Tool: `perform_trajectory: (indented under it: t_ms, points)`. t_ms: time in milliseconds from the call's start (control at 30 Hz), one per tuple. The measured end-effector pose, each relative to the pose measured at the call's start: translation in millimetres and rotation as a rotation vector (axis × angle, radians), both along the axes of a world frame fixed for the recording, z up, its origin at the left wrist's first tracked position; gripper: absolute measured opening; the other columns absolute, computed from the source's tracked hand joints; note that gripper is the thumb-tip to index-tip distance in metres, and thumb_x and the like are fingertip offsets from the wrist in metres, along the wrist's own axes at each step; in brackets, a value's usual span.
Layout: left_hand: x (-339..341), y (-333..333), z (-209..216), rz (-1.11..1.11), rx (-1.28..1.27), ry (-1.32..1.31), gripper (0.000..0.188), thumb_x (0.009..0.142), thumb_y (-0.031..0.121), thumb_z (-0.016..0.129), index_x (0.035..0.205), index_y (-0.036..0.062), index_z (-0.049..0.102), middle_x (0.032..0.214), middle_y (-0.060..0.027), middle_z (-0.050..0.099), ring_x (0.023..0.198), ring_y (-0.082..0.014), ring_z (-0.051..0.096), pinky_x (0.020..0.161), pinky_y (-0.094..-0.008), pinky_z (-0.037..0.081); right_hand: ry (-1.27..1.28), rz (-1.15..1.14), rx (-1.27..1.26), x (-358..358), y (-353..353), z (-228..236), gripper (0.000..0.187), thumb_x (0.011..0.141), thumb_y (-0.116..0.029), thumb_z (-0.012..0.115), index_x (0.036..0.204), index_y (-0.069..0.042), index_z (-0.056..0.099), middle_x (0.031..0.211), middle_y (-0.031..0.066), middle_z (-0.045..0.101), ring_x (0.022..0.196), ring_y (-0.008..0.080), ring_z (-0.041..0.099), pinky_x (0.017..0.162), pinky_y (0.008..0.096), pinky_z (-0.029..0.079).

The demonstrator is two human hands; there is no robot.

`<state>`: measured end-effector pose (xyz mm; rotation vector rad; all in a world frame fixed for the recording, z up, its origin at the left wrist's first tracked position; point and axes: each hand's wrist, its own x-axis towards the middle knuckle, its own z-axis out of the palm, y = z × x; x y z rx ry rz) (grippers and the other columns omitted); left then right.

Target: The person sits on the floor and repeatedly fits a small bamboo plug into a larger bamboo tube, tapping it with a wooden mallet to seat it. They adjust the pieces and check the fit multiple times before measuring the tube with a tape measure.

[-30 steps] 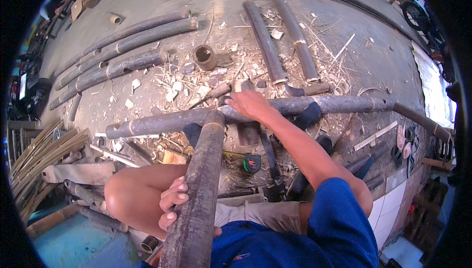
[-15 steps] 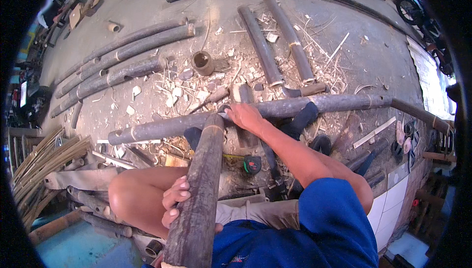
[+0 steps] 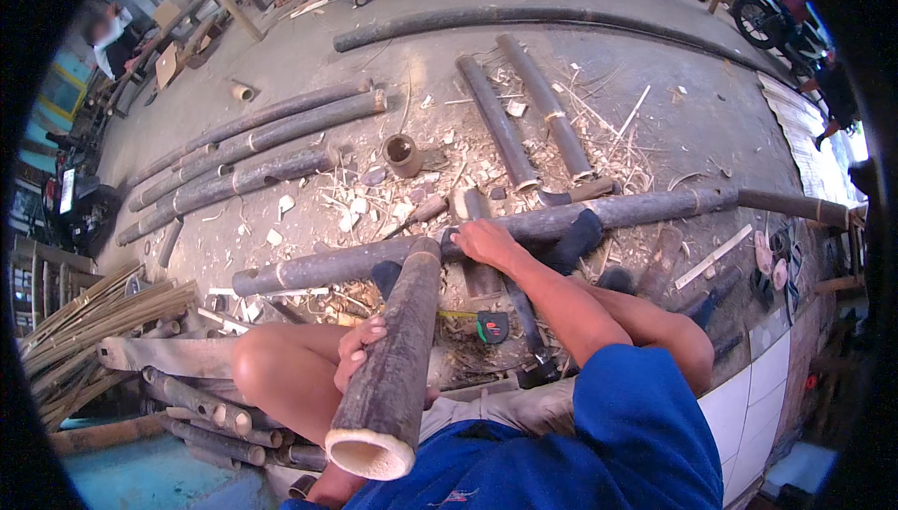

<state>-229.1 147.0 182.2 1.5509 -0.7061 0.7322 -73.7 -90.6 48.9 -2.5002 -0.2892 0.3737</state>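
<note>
A thick, dark bamboo tube (image 3: 398, 351) slants from my lap toward the long pole, its pale hollow cut end facing me. My left hand (image 3: 360, 351) is closed round its left side, with part of the fingers hidden behind it. The tube's far end meets a long dark bamboo pole (image 3: 552, 220) lying crosswise. Right beside that joint, my right hand (image 3: 485, 243) is closed on the pole, its fingertips at the contact spot and partly hidden. A tape measure (image 3: 491, 327) with its yellow blade out lies below my right hand.
Wood chips (image 3: 351, 215) litter the floor. Bamboo lengths (image 3: 267, 141) lie at left, and two shorter ones (image 3: 500, 122) stand out ahead. A short hollow bamboo piece (image 3: 402, 157) sits between. A curved-blade knife (image 3: 580, 192) lies behind the pole. Split strips (image 3: 103, 332) are piled at left.
The view has tilted up, so the scene sits lower and further right. The near end of the tube has come up into sight, showing its hollow opening. Both hands keep their places.
</note>
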Motion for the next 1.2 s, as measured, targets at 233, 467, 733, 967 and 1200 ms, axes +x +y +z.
perform_trajectory:
  t_ms: [233, 467, 733, 967, 1200]
  points:
    - [-18.4, 1.9, 9.9, -0.049, -0.072, 0.253, 0.116, 0.060, 0.025, 0.102, 0.152, 0.0142, 0.031, 0.138, -0.0221, 0.048, 0.130, -0.0364, 0.051, 0.113, -0.0539, 0.043, -0.136, -0.243, 0.120, -13.0, 22.2, -14.5, 0.046, 0.104, -0.041, 0.053, 0.100, 0.001, 0.071, 0.103, 0.0294, 0.071, 0.103, 0.0495, 0.066, 0.091, 0.0585, 0.051]
    - [-20.1, -7.1, 22.9, -0.089, -0.181, 0.347, 0.105, 0.066, 0.025, 0.097, 0.150, 0.0110, 0.034, 0.139, -0.0159, 0.048, 0.133, -0.0305, 0.049, 0.116, -0.0485, 0.040, 0.224, -0.136, -0.063, -48.0, -2.4, -24.7, 0.047, 0.104, -0.042, 0.051, 0.104, 0.001, 0.069, 0.106, 0.0308, 0.070, 0.107, 0.0504, 0.064, 0.094, 0.0593, 0.049]
    - [-27.1, 0.7, 39.1, -0.026, -0.075, 0.663, 0.107, 0.067, 0.041, 0.094, 0.148, 0.0031, 0.034, 0.137, -0.0128, 0.050, 0.128, -0.0276, 0.053, 0.112, -0.0434, 0.043, 0.042, -0.427, 0.171, -26.0, 37.9, -22.1, 0.049, 0.104, -0.045, 0.048, 0.109, -0.001, 0.068, 0.108, 0.0310, 0.069, 0.105, 0.0514, 0.065, 0.092, 0.0598, 0.050]
    - [-0.6, -16.3, 43.3, -0.031, -0.187, 0.356, 0.100, 0.071, 0.035, 0.094, 0.146, 0.0034, 0.036, 0.136, -0.0138, 0.052, 0.129, -0.0277, 0.050, 0.115, -0.0447, 0.038, 0.002, -0.297, 0.076, -103.2, 8.6, -60.8, 0.040, 0.101, -0.038, 0.056, 0.091, -0.003, 0.072, 0.091, 0.0296, 0.071, 0.091, 0.0475, 0.070, 0.079, 0.0578, 0.056]
    - [140.0, -13.4, 78.9, 0.065, 0.014, 0.494, 0.055, 0.091, 0.023, 0.082, 0.133, 0.0006, 0.054, 0.118, -0.0100, 0.066, 0.107, -0.0200, 0.062, 0.100, -0.0337, 0.046, 0.258, -0.410, -0.066, -135.5, 18.8, -98.1, 0.044, 0.101, -0.041, 0.052, 0.097, -0.005, 0.077, 0.102, 0.0238, 0.075, 0.097, 0.0400, 0.074, 0.086, 0.0516, 0.057]
